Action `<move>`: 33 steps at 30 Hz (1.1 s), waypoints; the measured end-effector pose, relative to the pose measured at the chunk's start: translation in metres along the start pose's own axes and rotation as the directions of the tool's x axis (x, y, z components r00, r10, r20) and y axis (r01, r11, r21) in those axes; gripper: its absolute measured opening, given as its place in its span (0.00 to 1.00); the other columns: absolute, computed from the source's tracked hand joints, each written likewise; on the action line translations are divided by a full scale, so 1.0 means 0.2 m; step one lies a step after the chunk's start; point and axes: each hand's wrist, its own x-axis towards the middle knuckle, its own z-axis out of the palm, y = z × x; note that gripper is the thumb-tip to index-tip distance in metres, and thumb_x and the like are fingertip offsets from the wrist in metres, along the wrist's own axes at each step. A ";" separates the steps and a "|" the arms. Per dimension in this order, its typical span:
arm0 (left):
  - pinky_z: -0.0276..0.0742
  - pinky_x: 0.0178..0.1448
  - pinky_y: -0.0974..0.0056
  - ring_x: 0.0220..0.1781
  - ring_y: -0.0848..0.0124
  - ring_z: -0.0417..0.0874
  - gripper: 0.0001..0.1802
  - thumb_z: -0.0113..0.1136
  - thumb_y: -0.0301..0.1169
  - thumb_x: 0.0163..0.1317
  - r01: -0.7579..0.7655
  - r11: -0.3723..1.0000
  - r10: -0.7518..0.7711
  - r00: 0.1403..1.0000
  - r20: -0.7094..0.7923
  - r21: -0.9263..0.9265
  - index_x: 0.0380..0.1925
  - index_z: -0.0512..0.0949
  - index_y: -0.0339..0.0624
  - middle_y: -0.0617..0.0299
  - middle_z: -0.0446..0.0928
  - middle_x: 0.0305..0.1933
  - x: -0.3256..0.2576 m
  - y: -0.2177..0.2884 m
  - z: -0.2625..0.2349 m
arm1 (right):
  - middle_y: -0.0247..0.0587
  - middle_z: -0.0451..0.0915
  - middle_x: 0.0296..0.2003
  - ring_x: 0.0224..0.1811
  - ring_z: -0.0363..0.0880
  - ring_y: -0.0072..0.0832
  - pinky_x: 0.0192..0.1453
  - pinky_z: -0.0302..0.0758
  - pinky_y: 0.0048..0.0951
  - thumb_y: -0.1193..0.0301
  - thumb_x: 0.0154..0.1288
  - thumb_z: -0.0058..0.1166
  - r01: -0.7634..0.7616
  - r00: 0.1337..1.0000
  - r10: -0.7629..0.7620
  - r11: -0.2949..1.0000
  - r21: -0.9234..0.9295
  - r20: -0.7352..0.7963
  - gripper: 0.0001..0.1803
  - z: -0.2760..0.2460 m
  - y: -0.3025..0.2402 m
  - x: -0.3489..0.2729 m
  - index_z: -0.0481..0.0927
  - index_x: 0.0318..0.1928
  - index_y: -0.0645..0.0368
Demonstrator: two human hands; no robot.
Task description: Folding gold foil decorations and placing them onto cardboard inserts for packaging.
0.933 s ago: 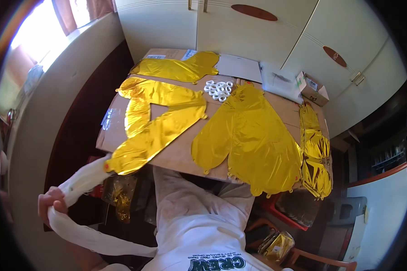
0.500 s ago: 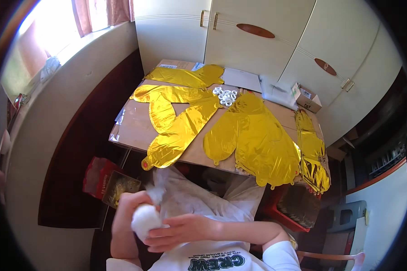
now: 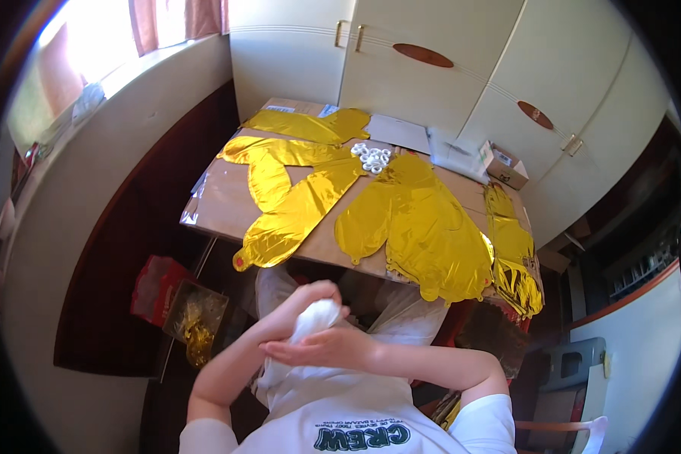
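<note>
Over my lap, in front of the table edge, a soft-looking white bundle (image 3: 315, 318) is between my hands. My left hand (image 3: 319, 293) curls around its far side, with the fingers partly hidden. Against its near side lies my right hand (image 3: 329, 348), fingers extended along it and seeming to support it. What the bundle is made of I cannot make out. Beyond my hands, flat gold foil balloons cover much of the table: a branching one (image 3: 295, 200) on the left and a broad overlapping stack (image 3: 431, 227) on the right. Small white rings (image 3: 372, 157) sit heaped between them.
Another gold foil piece (image 3: 310, 125) lies at the back, and a crumpled stack (image 3: 511, 250) lies at the right edge. A small cardboard box (image 3: 505, 165) stands at the back right. Below the table's left side are an open box (image 3: 197, 312) holding gold foil and a red package (image 3: 159, 291).
Both hands have moved right and slightly up with the white bundle. Gold foil at the open box on the left shows more now that my left arm has shifted.
</note>
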 end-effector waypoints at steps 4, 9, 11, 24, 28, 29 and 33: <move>0.77 0.40 0.54 0.34 0.54 0.83 0.14 0.68 0.39 0.52 -0.497 0.462 0.435 0.849 0.301 0.734 0.32 0.77 0.43 0.55 0.80 0.27 0.28 0.21 0.04 | 0.34 0.60 0.71 0.78 0.45 0.28 0.79 0.32 0.46 0.66 0.64 0.43 -0.024 0.995 0.040 0.986 -0.165 0.095 0.27 -0.02 0.00 -0.08 0.69 0.65 0.48; 0.76 0.45 0.55 0.30 0.57 0.84 0.10 0.61 0.30 0.48 -0.569 0.217 0.432 0.785 0.444 0.793 0.33 0.79 0.47 0.58 0.80 0.23 0.45 0.26 0.19 | 0.40 0.79 0.48 0.60 0.71 0.31 0.73 0.53 0.44 0.67 0.59 0.50 -0.045 0.898 -0.052 0.977 0.209 0.436 0.11 -0.06 -0.06 -0.23 0.81 0.41 0.52; 0.73 0.52 0.55 0.36 0.59 0.82 0.11 0.63 0.30 0.46 -0.579 0.139 0.392 0.777 0.492 0.804 0.34 0.78 0.47 0.61 0.79 0.27 0.53 0.24 0.26 | 0.39 0.83 0.32 0.44 0.84 0.32 0.64 0.70 0.42 0.69 0.56 0.52 -0.297 0.804 -0.006 0.863 0.410 0.594 0.05 -0.14 -0.04 -0.21 0.79 0.32 0.52; 0.75 0.54 0.59 0.48 0.60 0.81 0.25 0.67 0.39 0.59 0.040 0.926 -0.125 0.971 0.204 0.376 0.52 0.74 0.39 0.54 0.79 0.48 -0.14 -0.23 0.32 | 0.29 0.72 0.17 0.19 0.79 0.23 0.22 0.74 0.27 0.69 0.53 0.55 -0.693 0.712 0.400 0.528 0.490 0.577 0.04 -0.41 0.27 -0.50 0.73 0.28 0.50; 0.75 0.53 0.64 0.46 0.71 0.79 0.22 0.64 0.38 0.61 0.200 0.955 -0.255 0.931 0.263 0.217 0.53 0.76 0.40 0.58 0.80 0.44 -0.22 -0.51 0.20 | 0.26 0.68 0.16 0.19 0.76 0.19 0.24 0.71 0.24 0.69 0.53 0.55 -0.687 0.713 0.440 0.596 0.416 0.546 0.05 -0.43 0.44 -0.52 0.72 0.27 0.50; 0.75 0.53 0.64 0.45 0.72 0.79 0.22 0.64 0.38 0.61 0.200 0.950 -0.262 0.927 0.268 0.240 0.52 0.76 0.39 0.58 0.80 0.43 -0.27 -0.57 0.13 | 0.26 0.67 0.16 0.18 0.75 0.18 0.23 0.69 0.23 0.69 0.52 0.57 -0.686 0.715 0.462 0.609 0.399 0.525 0.06 -0.43 0.46 -0.55 0.73 0.28 0.50; 0.75 0.50 0.65 0.43 0.74 0.79 0.19 0.66 0.35 0.58 0.526 0.819 -0.551 0.832 0.062 0.230 0.47 0.78 0.38 0.60 0.81 0.42 -0.53 -0.52 0.06 | 0.29 0.69 0.17 0.19 0.76 0.24 0.24 0.72 0.27 0.71 0.49 0.60 -0.733 0.678 0.536 0.549 0.402 0.503 0.07 -0.49 0.56 -0.61 0.77 0.31 0.50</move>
